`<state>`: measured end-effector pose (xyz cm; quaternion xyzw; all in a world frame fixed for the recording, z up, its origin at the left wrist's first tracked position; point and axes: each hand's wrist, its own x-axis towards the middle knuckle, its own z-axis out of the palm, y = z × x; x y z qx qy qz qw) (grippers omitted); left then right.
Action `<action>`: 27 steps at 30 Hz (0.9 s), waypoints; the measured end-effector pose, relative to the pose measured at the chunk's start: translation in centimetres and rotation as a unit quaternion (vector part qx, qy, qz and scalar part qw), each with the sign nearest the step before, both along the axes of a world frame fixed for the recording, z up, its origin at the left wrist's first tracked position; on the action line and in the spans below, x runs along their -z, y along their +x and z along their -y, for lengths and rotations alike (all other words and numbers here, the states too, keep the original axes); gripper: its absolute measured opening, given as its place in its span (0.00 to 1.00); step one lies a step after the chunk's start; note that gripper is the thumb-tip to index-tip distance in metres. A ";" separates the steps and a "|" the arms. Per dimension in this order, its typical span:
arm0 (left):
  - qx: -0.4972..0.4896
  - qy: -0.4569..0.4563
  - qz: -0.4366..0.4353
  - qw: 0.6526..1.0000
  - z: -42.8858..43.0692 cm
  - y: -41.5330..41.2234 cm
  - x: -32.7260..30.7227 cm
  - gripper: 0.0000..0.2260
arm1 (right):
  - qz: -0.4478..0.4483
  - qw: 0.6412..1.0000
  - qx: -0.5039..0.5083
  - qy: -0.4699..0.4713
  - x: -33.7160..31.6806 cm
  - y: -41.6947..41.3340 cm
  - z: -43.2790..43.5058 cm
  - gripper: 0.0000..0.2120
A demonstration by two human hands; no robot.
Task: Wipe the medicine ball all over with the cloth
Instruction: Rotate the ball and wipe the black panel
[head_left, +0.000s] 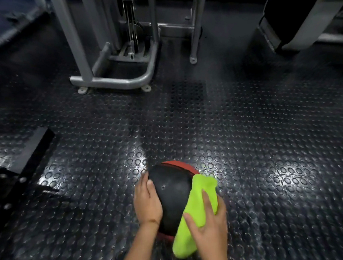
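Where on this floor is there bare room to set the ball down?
Open studded floor lies right of the medicine ball and ahead of it, up to the grey machine frame. Left is crowded: a black equipment base sits there.

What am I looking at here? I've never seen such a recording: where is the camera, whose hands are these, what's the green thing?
The single picture comes from a camera worn on a person's head, looking forward and down. Both hands are that person's own. The left hand rests flat on the side of a black and red medicine ball, which sits on the studded rubber floor. The right hand presses a bright green cloth against the ball's other side. Behind stands a grey gym machine frame.
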<state>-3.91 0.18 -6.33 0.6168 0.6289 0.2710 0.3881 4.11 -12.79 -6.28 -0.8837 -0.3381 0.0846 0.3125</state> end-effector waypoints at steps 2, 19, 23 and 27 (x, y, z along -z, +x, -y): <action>0.013 -0.017 -0.062 0.998 -1.7 0.2 0.0 0.23 | -0.023 1.000 -0.001 0.018 0.2 -1.5 -0.3 0.34; -0.027 0.013 -0.054 0.998 -0.4 1.9 0.2 0.29 | 0.056 0.982 -0.164 -0.079 -2.9 6.8 -10.6 0.23; 0.063 0.030 -0.058 0.996 -1.2 1.9 0.4 0.28 | 0.113 0.965 -0.229 0.060 -2.0 2.8 -2.7 0.18; 0.103 0.075 -0.101 0.987 0.7 2.2 0.8 0.28 | 0.114 0.975 -0.190 -0.007 -2.9 6.4 -7.2 0.17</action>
